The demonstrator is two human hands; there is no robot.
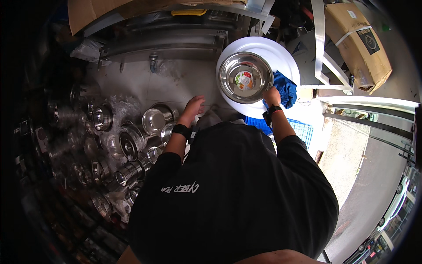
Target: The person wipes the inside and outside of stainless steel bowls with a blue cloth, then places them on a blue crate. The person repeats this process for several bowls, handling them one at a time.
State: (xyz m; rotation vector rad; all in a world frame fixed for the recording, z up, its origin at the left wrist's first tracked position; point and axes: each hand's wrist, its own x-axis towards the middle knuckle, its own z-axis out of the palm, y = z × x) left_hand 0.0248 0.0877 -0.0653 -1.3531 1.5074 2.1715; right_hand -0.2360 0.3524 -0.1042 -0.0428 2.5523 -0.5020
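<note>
A shiny stainless-steel basin (230, 84) with a coloured round sticker on its inside bottom rests on a large round white plastic lid or tub (283, 51). My right hand (272, 96) grips the lower right rim of the basin, its fingers closed there. Beside that hand, on the white surface, lies a crumpled blue cloth (286, 89). My left hand (195, 107) is held in the air left of the basin, fingers apart, with nothing in it. Just below and left of it stands a group of steel bowls (154, 122) on the floor.
Many steel pots and bowls, some in clear plastic wrap (123, 107), fill the floor at left. A blue plastic crate (301, 130) sits below the white tub. A metal frame (319, 49) and a cardboard box (359, 49) stand at upper right; a steel shelf (165, 46) is ahead.
</note>
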